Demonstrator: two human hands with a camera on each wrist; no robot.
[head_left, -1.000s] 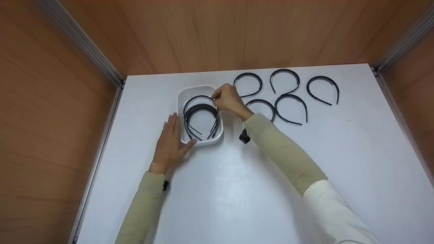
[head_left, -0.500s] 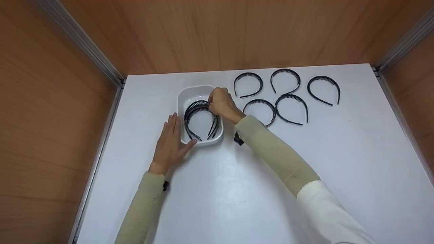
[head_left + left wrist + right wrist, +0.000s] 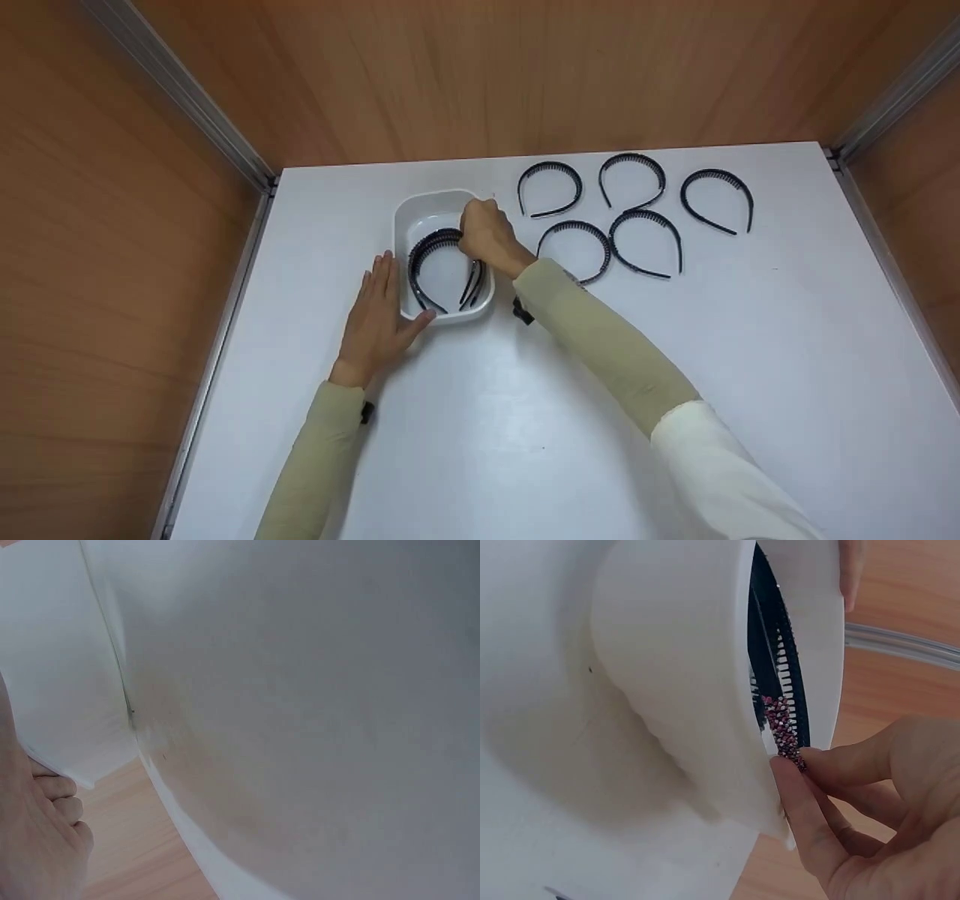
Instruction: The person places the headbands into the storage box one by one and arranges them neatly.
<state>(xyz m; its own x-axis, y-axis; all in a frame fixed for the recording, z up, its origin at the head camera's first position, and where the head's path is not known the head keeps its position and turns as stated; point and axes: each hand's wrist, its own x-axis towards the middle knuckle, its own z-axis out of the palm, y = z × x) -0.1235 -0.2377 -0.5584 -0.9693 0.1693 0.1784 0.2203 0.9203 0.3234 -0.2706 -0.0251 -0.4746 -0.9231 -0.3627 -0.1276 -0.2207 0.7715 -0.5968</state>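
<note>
In the head view a white plastic tub (image 3: 429,201) holds a stack of black toothed headbands (image 3: 420,259). My right hand (image 3: 486,234) reaches over the tub's right rim. Seen from the right wrist, thumb and fingers (image 3: 799,799) pinch a black headband with red and silver beads (image 3: 784,727), low against the other headbands inside. My left hand (image 3: 369,322) lies with straight fingers along the tub's left wall, its thumb at the front rim. The left wrist view shows that hand's fingers (image 3: 64,799) beside the tub's white wall (image 3: 67,667).
Several more black headbands lie spread on the white table (image 3: 600,420) right of the tub, among them one (image 3: 574,225) near my right forearm and one (image 3: 716,174) farthest right. Wooden panels (image 3: 480,82) enclose the table at the back and sides.
My right hand has moved slightly left and down into the tub, lowering the held headband onto the stack, where it now lines up with the others. My left hand stays put.
</note>
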